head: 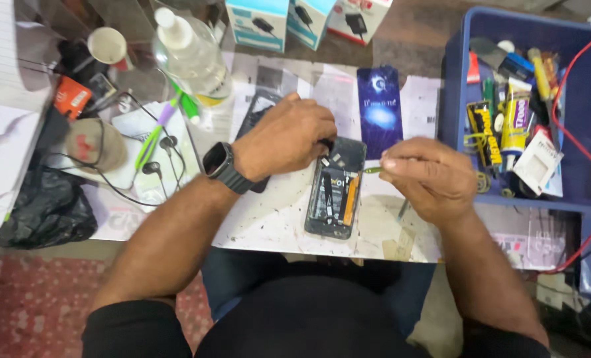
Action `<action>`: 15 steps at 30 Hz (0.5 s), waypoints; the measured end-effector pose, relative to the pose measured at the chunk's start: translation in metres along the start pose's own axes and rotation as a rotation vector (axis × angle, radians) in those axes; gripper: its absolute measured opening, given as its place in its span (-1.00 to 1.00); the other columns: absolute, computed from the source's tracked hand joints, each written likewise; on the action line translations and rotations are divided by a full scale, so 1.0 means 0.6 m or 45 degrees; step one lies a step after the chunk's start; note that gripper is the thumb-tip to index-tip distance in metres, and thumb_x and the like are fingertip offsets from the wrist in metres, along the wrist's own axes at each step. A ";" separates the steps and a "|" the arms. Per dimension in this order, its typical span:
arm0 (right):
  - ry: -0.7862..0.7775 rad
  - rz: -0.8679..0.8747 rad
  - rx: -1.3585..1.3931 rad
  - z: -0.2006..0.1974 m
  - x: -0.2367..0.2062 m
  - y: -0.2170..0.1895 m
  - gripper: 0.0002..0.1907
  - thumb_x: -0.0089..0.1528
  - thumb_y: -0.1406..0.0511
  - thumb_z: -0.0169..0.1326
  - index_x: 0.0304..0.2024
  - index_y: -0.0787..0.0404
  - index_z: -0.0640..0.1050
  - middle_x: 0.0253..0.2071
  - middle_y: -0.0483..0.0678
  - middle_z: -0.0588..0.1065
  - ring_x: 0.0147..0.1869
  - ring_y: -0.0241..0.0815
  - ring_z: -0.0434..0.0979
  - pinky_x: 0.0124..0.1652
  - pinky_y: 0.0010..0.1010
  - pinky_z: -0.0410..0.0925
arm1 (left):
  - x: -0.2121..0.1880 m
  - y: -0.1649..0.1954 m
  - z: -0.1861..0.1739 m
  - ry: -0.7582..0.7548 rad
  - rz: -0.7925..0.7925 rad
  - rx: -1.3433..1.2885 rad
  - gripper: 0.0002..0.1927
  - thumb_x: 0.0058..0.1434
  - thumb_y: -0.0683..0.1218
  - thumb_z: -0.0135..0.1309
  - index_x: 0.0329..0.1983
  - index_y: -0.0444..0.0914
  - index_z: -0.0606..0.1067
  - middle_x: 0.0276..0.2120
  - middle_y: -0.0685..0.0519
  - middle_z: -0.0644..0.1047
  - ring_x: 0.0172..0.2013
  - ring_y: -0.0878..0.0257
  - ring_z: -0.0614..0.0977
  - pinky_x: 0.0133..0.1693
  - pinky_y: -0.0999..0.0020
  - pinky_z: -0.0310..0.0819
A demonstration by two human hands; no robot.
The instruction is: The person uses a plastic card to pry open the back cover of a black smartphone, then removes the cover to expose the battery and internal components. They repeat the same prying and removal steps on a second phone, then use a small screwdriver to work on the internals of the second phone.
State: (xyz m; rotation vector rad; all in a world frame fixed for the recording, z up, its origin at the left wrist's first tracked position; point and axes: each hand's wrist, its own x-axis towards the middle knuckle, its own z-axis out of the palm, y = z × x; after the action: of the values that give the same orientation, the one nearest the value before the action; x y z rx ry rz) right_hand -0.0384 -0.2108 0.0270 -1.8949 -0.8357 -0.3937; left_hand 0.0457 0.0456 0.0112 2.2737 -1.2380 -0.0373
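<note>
**Opened phone on the bench, both hands engaged**

The opened phone (336,187) lies back-up near the front edge of the white worktop (269,222), its battery and internal parts exposed, just left of centre between my two hands.

Far left: a black plastic bag (43,209) sits at the bench edge. Above it lie a tangle of black earphones (156,156), a green and purple stylus-like tool (155,132), an orange packet (72,97) and a small paper cup (108,45). A clear plastic bottle (191,56) stands just right of these.

My left hand (285,138), with a dark smartwatch (221,164) on the wrist, rests on the upper-left corner of the phone. Its fingers are curled together and press down on the phone's top edge; a second dark phone panel (259,109) lies partly under this hand.

My right hand (431,176) is just beside the phone's right edge. Thumb and fingers are pinched shut on a thin green tool (373,170), whose tip points left toward the phone and sits close to it; contact cannot be determined.

Behind the hands lies a blue printed card (379,109). Far right: a blue plastic tray (587,99) holds glue tubes and small tools, with a red wire (564,86) looped along it.
</note>
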 end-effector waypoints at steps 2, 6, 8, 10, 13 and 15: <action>0.007 0.042 0.066 0.001 -0.001 0.000 -0.69 0.21 0.60 0.21 -0.02 0.32 0.56 -0.12 0.17 0.58 -0.09 -0.08 0.67 -0.12 -0.41 0.56 | -0.002 0.000 -0.002 0.002 0.016 0.003 -0.86 0.00 -0.11 0.26 -0.36 -0.19 0.59 -0.33 0.06 0.57 -0.17 0.03 0.58 -0.11 0.05 0.34; 0.006 0.029 0.039 0.000 -0.008 0.002 -0.69 0.19 0.58 0.26 -0.04 0.32 0.56 -0.15 0.15 0.58 -0.10 -0.12 0.64 -0.15 -0.46 0.52 | -0.005 0.000 0.001 0.004 0.009 -0.012 -0.88 0.02 -0.12 0.25 -0.35 -0.18 0.60 -0.32 0.07 0.57 -0.16 0.05 0.59 -0.11 0.07 0.34; 0.029 0.045 0.068 0.002 -0.009 0.003 -0.72 0.23 0.59 0.22 -0.03 0.31 0.56 -0.12 0.13 0.59 -0.06 -0.11 0.67 -0.14 -0.47 0.56 | -0.006 0.000 0.000 -0.010 -0.005 -0.030 -0.88 0.02 -0.11 0.26 -0.36 -0.18 0.60 -0.33 0.07 0.57 -0.16 0.06 0.59 -0.11 0.08 0.34; 0.030 0.050 0.072 0.004 -0.009 0.002 -0.73 0.21 0.59 0.23 -0.06 0.31 0.57 -0.12 0.17 0.58 -0.10 -0.13 0.65 -0.15 -0.48 0.53 | -0.007 0.001 -0.003 -0.005 -0.003 -0.029 -0.87 0.01 -0.11 0.26 -0.35 -0.19 0.60 -0.32 0.07 0.57 -0.16 0.06 0.59 -0.11 0.08 0.34; 0.021 0.064 0.103 0.002 -0.008 0.000 -0.73 0.22 0.59 0.23 -0.06 0.32 0.57 -0.12 0.16 0.58 -0.09 -0.12 0.66 -0.16 -0.48 0.55 | -0.005 0.004 -0.002 -0.010 -0.008 -0.030 -0.86 0.02 -0.11 0.26 -0.34 -0.20 0.60 -0.31 0.06 0.57 -0.15 0.05 0.59 -0.10 0.08 0.34; 0.007 0.047 0.096 0.000 -0.007 0.002 -0.73 0.22 0.58 0.23 -0.06 0.32 0.57 -0.13 0.15 0.58 -0.07 -0.11 0.67 -0.13 -0.46 0.55 | -0.004 0.002 -0.001 -0.020 -0.013 -0.008 -0.87 0.04 -0.12 0.26 -0.34 -0.20 0.60 -0.31 0.05 0.58 -0.14 0.05 0.58 -0.09 0.06 0.35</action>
State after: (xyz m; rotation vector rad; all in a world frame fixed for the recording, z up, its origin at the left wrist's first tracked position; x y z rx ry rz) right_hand -0.0402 -0.2125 0.0236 -1.8362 -0.8005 -0.3401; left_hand 0.0434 0.0472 0.0120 2.2785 -1.2324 -0.0628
